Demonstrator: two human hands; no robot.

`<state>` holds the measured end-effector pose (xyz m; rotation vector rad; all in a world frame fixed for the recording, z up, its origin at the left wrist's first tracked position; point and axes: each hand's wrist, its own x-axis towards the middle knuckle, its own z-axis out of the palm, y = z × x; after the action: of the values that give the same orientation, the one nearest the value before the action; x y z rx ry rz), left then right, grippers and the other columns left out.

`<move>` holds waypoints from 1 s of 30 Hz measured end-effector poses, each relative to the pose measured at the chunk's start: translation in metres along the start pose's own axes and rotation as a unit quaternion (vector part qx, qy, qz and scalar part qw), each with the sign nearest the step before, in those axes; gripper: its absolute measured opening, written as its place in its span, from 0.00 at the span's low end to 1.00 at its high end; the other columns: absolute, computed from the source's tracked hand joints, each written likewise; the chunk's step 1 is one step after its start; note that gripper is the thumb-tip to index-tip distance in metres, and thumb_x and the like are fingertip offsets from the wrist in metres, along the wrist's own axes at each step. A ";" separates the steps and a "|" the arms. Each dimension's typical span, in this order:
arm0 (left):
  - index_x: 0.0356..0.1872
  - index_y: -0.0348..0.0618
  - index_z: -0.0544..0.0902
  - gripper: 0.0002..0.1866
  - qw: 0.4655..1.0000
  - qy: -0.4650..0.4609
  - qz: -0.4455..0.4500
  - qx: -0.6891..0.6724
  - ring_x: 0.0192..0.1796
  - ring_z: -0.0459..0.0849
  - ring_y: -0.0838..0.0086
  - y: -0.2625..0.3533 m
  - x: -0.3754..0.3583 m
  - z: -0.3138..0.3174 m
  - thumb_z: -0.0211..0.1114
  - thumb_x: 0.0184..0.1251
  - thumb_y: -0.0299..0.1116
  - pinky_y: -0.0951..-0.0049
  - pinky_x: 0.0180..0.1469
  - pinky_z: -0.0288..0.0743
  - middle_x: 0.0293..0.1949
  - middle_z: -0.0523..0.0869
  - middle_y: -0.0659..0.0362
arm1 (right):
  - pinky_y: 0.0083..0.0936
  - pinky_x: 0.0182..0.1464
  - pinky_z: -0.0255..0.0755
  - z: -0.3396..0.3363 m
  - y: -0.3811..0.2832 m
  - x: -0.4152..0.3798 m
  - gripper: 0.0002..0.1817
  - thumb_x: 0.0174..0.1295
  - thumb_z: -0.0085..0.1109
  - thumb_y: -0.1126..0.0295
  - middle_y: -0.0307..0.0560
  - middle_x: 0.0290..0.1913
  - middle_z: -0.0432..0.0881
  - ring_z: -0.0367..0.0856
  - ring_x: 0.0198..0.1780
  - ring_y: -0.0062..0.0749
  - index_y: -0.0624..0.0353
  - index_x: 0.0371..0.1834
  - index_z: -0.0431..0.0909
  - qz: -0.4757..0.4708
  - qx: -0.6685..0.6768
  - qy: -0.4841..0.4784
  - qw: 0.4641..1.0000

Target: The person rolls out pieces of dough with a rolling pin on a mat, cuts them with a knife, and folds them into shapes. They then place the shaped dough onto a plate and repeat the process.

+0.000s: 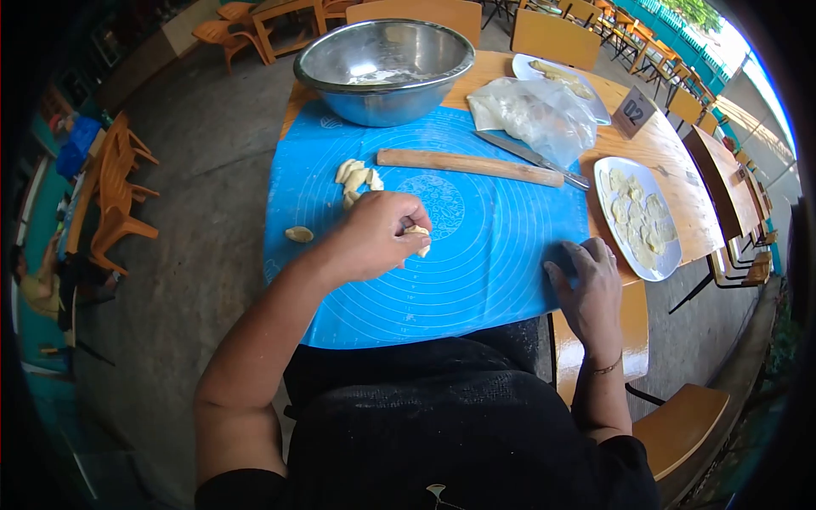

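Note:
Over the left-middle of the blue silicone mat [476, 280], my left hand [378, 234] is closed, pinching a small piece of pale dough [417, 230] between thumb and fingers. Just beyond that hand lies a small heap of dough pieces [357, 176], partly hidden by it. A single dough piece [298, 234] sits apart to the left. My right hand [589, 285] rests at the mat's right front edge, fingers apart and nothing in them. A wooden rolling pin [467, 165] lies across the mat, with a knife [534, 156] slanting behind its right end.
A large steel bowl [387, 98] with white residue stands at the back left. Beside it are a clear plastic bag [544, 119] and a plate [599, 110] at the far side. Another white plate [654, 270] holds flattened dough pieces. A number stand [634, 112] reads 02.

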<state>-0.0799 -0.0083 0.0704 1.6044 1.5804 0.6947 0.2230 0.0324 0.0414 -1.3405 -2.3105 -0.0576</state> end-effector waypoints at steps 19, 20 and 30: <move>0.62 0.34 0.77 0.27 0.918 0.068 0.221 0.322 0.75 0.63 0.49 -0.018 0.029 0.045 0.66 0.68 0.42 0.52 0.76 0.55 0.69 0.71 0.42 | 0.38 0.51 0.75 0.015 0.022 0.022 0.11 0.58 0.62 0.76 0.53 0.45 0.83 0.82 0.48 0.49 0.63 0.45 0.85 -0.017 0.101 0.075 0.992; 0.63 0.33 0.76 0.27 0.923 0.054 0.204 0.322 0.77 0.59 0.48 -0.019 0.031 0.044 0.64 0.70 0.42 0.51 0.77 0.52 0.71 0.69 0.42 | 0.38 0.51 0.76 0.016 0.024 0.025 0.11 0.58 0.62 0.77 0.54 0.46 0.83 0.82 0.48 0.49 0.63 0.45 0.85 -0.010 0.103 0.079 0.992; 0.68 0.32 0.71 0.28 0.911 0.074 0.205 0.351 0.77 0.59 0.49 -0.021 0.029 0.051 0.59 0.74 0.41 0.52 0.78 0.50 0.72 0.66 0.41 | 0.41 0.64 0.68 0.045 0.000 0.090 0.22 0.61 0.60 0.73 0.57 0.54 0.82 0.77 0.58 0.50 0.64 0.60 0.78 -0.209 0.037 0.069 0.975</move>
<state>-0.0475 0.0115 0.0208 2.5155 1.7290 0.4808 0.1689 0.1178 0.0380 -0.7703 -2.4072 -0.1909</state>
